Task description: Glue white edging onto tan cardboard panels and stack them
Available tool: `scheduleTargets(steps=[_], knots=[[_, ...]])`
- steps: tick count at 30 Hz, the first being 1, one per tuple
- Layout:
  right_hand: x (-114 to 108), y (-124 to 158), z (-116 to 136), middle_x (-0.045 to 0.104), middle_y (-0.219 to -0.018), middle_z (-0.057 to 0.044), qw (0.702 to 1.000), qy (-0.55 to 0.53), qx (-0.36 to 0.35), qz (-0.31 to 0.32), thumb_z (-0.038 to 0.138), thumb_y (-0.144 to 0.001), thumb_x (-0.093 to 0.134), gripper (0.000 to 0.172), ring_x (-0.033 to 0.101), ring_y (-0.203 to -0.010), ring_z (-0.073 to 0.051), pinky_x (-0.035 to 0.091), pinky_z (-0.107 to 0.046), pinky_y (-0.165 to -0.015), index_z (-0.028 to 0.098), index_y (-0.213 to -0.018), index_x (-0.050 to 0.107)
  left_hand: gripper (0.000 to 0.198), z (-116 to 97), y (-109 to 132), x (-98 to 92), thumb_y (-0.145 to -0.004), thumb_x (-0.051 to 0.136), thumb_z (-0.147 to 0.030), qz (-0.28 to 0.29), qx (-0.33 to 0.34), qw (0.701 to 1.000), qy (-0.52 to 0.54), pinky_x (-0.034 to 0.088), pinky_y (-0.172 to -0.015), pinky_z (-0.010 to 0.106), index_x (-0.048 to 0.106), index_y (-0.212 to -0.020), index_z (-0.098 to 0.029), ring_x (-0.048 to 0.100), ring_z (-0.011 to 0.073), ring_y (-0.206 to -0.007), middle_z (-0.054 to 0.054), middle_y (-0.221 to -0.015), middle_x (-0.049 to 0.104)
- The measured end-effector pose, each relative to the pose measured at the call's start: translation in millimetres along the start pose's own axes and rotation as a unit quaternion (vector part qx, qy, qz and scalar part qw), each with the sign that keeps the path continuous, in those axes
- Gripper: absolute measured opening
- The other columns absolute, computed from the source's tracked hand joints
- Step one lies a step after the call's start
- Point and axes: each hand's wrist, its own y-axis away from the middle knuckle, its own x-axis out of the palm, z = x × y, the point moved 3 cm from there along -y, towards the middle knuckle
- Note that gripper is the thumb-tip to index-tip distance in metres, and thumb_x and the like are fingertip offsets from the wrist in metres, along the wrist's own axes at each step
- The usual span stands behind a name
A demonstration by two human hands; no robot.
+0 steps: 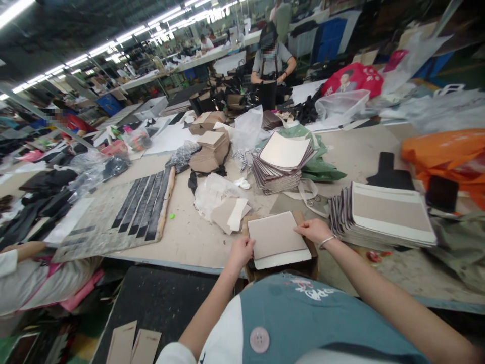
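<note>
A beige rectangular panel (278,232) lies in front of me, over a white-edged piece (283,259) that shows along its near side. My left hand (242,251) pinches the panel's left edge between thumb and fingers. At the upper right edge, my right hand (313,231) is closed on the same panel; a bracelet circles that wrist. Beneath is a brown cardboard-like support (311,248), mostly hidden. Right of my right hand stands a stack of beige-and-white panels (392,215). Beyond my hands rises another stack of cream panels with dark edges (284,159).
Left on the table lies a grey board (102,222) with several black strips. Paper scraps (229,215), a bundle of brown pieces (210,151), green plastic (322,164) and an orange bag (447,156) surround the stacks. A co-worker (271,58) sits across; another person's arm (25,250) is at left.
</note>
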Motion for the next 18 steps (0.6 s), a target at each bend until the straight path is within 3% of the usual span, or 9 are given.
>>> scheduleTargets(steps=[7,18], knots=[[-3.2,-4.7,6.6,0.068,-0.071,-0.003,0.999,0.049,0.002,0.022,0.039,-0.074,0.058,0.025,0.06,-0.068,-0.017,0.037,-0.023,-0.056,0.02,-0.07,0.072,0.028,-7.2,-1.9,-1.8,-0.082,0.048,-0.033,-0.003,0.02,0.997,-0.079,0.044,-0.065,0.027,0.058,-0.06,-0.018,0.06,0.0174,-0.06,0.003,-0.053,0.059],[-7.8,-8.0,19.4,0.067,-0.068,-0.007,0.992,0.121,-0.014,0.034,0.032,-0.069,0.056,0.021,0.06,-0.066,-0.018,0.036,-0.025,-0.056,0.018,-0.067,0.072,0.029,-21.0,1.1,-4.3,-0.084,0.043,-0.031,0.003,0.038,0.979,-0.198,0.042,-0.066,0.028,0.06,-0.065,-0.017,0.061,0.02,-0.067,0.008,-0.061,0.064]])
